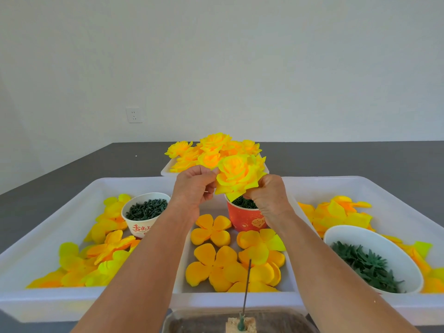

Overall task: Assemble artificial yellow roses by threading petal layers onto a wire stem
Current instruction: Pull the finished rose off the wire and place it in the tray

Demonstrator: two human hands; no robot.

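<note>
the person holds one assembled yellow rose (236, 175) up between both hands, above the trays and in front of the red paper cup (247, 218). the left hand (193, 188) has its fingers curled, thumb and fingertips pinching the outer petals on the rose's left side. the right hand (270, 195) is curled around the rose's underside at lower right, gripping it from below; what exactly lies inside that fist is hidden.

the red paper cup holds dark green parts. a white paper cup (141, 217) with red characters, filled with dark green pieces, stands in the left white tray (72, 188) among loose yellow and orange petal layers (101, 255). flat orange petal layers (211, 229) lie in the middle section below the hands. in the right white tray (389, 188) sits a white bowl (355, 236) of green calyx pieces, with more yellow petals (336, 212) behind it.

a pile of finished roses (211, 150) fills a further tray just behind the held rose. a thin wire stem (247, 284) stands upright, slightly tilted, from a small block (249, 324) at the bottom edge, well apart from both hands.
</note>
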